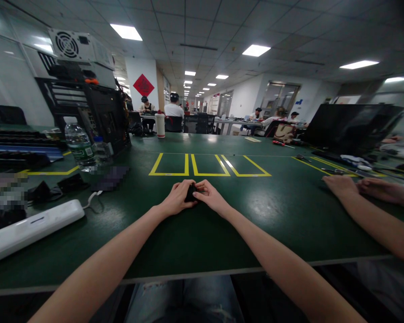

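Observation:
Between my two hands is a small black object (190, 193), mostly covered by fingers, so its kind cannot be made out. My left hand (177, 197) is closed around its left side. From the right, the thumb and fingers of my right hand (210, 195) press on it. Both hands rest low over the green table (175, 244), just in front of the yellow tape outlines (207, 175).
To the left are a white power strip (37, 231), a water bottle (79, 143) and an open computer case (104, 112). A white cup (160, 125) stands at the far edge. On the right, a co-worker's hands (343, 186) rest near tools and a monitor (350, 128).

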Tool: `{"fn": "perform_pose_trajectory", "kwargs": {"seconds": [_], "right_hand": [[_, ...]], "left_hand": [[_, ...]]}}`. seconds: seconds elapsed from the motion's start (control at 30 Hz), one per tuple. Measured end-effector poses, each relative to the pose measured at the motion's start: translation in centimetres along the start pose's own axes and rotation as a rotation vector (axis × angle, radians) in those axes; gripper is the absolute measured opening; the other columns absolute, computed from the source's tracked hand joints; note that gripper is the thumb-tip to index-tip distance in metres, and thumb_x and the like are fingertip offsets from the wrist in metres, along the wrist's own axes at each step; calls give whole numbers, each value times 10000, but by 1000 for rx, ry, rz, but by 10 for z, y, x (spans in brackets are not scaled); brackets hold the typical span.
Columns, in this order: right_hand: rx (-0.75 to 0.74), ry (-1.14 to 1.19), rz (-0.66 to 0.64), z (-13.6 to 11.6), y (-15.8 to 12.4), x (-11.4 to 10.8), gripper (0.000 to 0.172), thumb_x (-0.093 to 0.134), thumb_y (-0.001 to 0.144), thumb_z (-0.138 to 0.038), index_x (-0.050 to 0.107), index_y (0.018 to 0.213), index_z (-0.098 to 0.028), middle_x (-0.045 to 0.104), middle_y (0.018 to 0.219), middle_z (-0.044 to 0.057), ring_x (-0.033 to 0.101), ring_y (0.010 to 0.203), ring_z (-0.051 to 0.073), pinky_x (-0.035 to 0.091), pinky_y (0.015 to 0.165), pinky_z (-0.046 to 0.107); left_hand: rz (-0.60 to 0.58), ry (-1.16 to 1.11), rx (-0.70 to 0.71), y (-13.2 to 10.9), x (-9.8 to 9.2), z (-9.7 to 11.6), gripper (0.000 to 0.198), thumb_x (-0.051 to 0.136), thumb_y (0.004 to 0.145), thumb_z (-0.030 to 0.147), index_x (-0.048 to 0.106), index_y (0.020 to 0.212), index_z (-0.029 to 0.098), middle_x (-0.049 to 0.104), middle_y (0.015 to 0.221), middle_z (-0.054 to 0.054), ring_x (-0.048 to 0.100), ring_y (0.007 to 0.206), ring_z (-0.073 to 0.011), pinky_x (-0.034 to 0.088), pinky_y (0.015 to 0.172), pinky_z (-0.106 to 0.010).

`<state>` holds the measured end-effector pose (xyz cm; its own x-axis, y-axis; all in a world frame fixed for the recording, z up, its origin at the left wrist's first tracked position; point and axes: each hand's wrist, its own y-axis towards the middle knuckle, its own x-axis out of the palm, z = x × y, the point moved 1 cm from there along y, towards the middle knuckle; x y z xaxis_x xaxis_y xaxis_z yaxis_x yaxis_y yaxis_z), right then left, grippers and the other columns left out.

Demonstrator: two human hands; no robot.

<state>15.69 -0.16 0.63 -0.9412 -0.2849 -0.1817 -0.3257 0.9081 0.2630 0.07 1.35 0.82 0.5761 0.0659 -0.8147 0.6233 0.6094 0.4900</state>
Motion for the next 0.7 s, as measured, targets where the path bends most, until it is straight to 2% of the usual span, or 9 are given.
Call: {"fn": "perform_pose_trajectory", "kwargs": {"seconds": [0.2,0.4,0.57,0.7], "right_hand": [[73,-4,-3,1,2,-1,307,583,673,-299,476,934,-180,519,977,41,529,881,161,420,798,359],[21,63,-72,-4,-2,-2,319,619,638,-283,448,895,-203,519,935,15,526,880,150,430,779,331],[-20,44,-15,-2,0,0,218,559,695,-301,454,855,-196,519,887,6,529,835,134,434,764,320],[14,2,25,-1,1,1,279,569,688,-292,454,922,-192,525,904,21,525,855,144,435,764,327]], "left_hand": [[7,4,-1,0,1,0,513,564,678,291,300,1112,225,432,1064,-46,430,1014,-206,265,915,-401],[13,11,7,0,1,0,511,567,672,287,308,1107,221,432,1061,-48,428,1015,-208,266,915,-399],[10,4,6,0,0,0,514,562,679,293,301,1116,225,432,1063,-44,433,1010,-205,265,917,-398],[9,6,-5,1,1,0,527,573,670,290,297,1115,227,433,1064,-43,430,1017,-208,264,918,-401]]}}
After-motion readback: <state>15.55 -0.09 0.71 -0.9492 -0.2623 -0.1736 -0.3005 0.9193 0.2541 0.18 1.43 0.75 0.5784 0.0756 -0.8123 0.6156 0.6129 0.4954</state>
